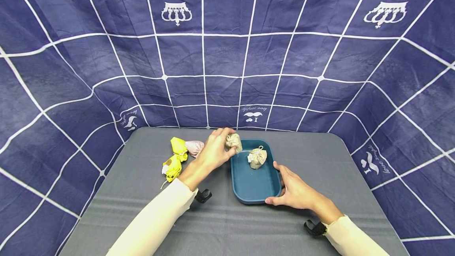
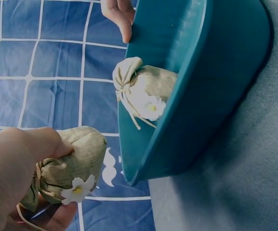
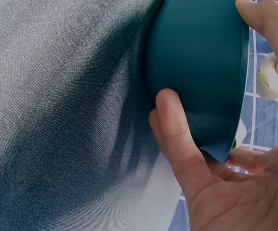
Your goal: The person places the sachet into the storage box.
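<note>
My left hand grips a beige drawstring pouch with a small white flower on it, thumb and fingers round its body. The pouch hangs by the far left rim of a blue plastic bin. A second beige pouch, tied with a cord and also bearing a white flower, lies inside the bin toward its far end. At the bin's right side, my right hand holds the wall, thumb by the near corner and fingers spread along the outside and rim.
Left of the bin, two yellow pouches and a pink pouch lie together on the grey cloth-covered table. A blue curtain with white grid lines stands behind and at both sides.
</note>
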A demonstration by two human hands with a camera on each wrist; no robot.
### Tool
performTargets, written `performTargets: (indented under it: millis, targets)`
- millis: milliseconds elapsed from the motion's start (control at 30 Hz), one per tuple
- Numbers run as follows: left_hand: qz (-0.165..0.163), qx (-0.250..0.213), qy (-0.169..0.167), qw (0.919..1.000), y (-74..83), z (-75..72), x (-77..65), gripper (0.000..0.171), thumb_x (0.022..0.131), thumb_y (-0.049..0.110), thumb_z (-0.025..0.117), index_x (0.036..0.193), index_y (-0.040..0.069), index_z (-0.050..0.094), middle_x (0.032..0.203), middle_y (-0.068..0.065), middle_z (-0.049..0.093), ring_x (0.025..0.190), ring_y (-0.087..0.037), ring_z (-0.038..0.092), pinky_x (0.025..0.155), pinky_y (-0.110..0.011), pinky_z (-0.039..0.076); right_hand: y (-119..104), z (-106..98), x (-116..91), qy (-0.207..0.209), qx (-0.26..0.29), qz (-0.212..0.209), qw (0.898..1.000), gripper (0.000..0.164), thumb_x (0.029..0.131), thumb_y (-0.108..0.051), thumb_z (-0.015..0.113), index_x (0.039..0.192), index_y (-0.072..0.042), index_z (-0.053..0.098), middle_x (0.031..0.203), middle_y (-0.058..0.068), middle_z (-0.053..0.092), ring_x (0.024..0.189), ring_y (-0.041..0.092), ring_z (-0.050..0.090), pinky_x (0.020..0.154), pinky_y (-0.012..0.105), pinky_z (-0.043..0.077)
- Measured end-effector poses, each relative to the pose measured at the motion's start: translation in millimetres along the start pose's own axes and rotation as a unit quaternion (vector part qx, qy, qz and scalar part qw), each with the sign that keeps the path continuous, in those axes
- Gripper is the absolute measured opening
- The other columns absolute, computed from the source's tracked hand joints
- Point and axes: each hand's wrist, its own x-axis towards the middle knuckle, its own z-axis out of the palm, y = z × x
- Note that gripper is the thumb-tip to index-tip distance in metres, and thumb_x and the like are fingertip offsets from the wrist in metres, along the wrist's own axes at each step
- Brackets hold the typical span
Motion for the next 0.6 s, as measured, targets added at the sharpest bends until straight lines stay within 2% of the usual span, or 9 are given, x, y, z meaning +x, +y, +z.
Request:
performTargets:
  millis: [200, 367, 600]
  targets:
    - [0.008, -0.004, -0.015, 0.9998, 3.2, 4.4, 5.7, 0.049, 0.092, 0.009, 0.092, 0.139, 0.005, 0.075, 0.131, -0.022, 0.077, 0.122, -0.046, 0.077, 0.105, -0.059, 0.065, -0.1, -0.3, 0.3, -0.003, 0.007, 0.0, 1.0, 0.134, 0.084, -0.051, 0.105, 0.176, 0.009, 0.028, 0.177, 0.036, 0.043, 0.086, -0.001, 0.072, 0.081, 0.023, 0.066]
    - [0.023, -0.012, -0.018, 0.9995, 8.7, 5.5, 10.0, 0.046, 0.091, 0.006, 0.091, 0.136, 0.004, 0.078, 0.127, -0.023, 0.076, 0.115, -0.042, 0.077, 0.1, -0.055, 0.067, -0.3, -0.7, 0.4, -0.004, 0.012, 0.001, 1.0, 0.134, 0.084, -0.05, 0.105, 0.176, 0.01, 0.028, 0.178, 0.036, 0.042, 0.087, 0.0, 0.073, 0.081, 0.023, 0.066]
    - [0.019, -0.006, -0.039, 0.999, 12.3, 11.5, 12.7, 0.042, 0.092, 0.005, 0.091, 0.133, 0.006, 0.079, 0.124, -0.021, 0.076, 0.112, -0.039, 0.078, 0.097, -0.053, 0.068, -0.1, -0.4, 0.2, -0.004, 0.011, 0.002, 1.0, 0.134, 0.084, -0.05, 0.105, 0.176, 0.01, 0.028, 0.179, 0.036, 0.041, 0.086, -0.001, 0.073, 0.081, 0.023, 0.066]
